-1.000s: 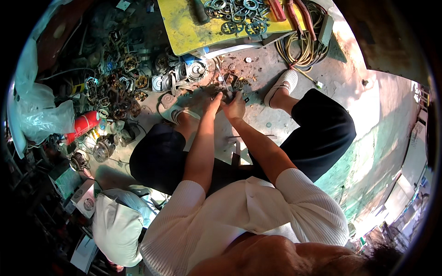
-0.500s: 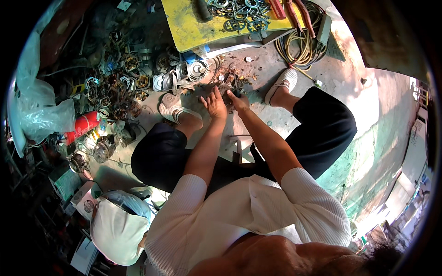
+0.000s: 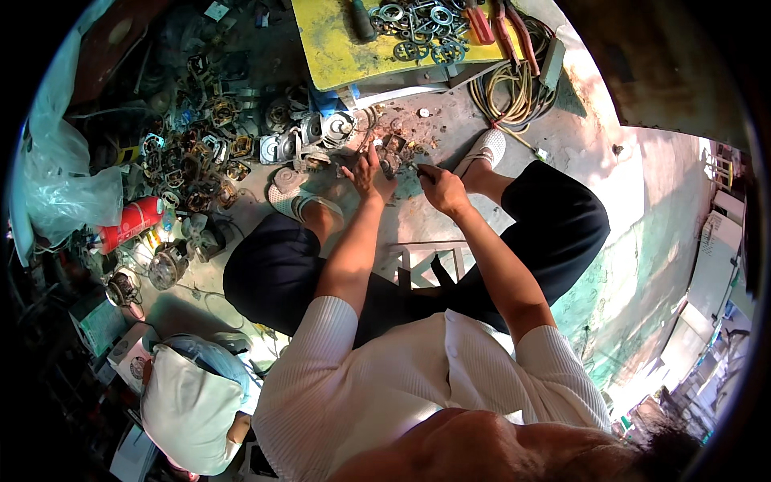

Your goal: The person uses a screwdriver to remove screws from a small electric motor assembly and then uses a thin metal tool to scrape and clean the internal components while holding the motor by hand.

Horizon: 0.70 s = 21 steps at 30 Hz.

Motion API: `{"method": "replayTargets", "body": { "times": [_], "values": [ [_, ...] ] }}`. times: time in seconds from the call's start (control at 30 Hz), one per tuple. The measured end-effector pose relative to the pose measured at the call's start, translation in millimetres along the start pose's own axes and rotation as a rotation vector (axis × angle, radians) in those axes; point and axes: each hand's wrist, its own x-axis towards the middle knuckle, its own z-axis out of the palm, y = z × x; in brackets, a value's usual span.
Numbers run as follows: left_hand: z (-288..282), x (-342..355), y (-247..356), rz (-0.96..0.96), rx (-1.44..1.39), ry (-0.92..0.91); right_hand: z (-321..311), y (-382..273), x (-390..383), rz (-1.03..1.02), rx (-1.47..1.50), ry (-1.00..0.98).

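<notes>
My left hand (image 3: 371, 178) lies with its fingers spread beside a brown, dirty metal part (image 3: 392, 159) on the ground between my feet. It seems to touch that part's edge, though the fingers hide where they meet. To the right, a short way off, my right hand (image 3: 444, 193) is closed in a fist. A short dark piece pokes out of it toward the metal part, too small to name. Scraps and reddish-brown bits (image 3: 401, 120) lie around the part. A round grey disc-shaped part (image 3: 287, 178) sits by my left shoe.
A yellow board (image 3: 329, 56) ahead holds metal rings (image 3: 442, 16), red-handled tools (image 3: 479, 24) and a dark handle (image 3: 362, 20). Coiled cable (image 3: 502, 100) lies at its right. Motor parts (image 3: 213, 149) are heaped at left, near a red cylinder (image 3: 132, 223) and a white sack (image 3: 193, 406).
My right hand has drawn away to the right from the metal part and closed more into a fist. My left hand has shifted slightly left and stays beside the part.
</notes>
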Motion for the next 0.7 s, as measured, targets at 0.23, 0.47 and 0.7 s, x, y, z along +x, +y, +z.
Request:
{"method": "replayTargets", "body": {
  "times": [0.23,0.47,0.7],
  "values": [
    [-12,3,10,-0.038,0.024,-0.112,-1,9,15,-0.094,-0.067,-0.049],
    [-22,0,8,0.036,0.012,-0.056,-29,-5,44,-0.171,-0.163,-0.204],
    [-17,-4,1,0.104,-0.101,0.052,-47,-30,72,-0.106,-0.127,-0.374]
  ]
}}
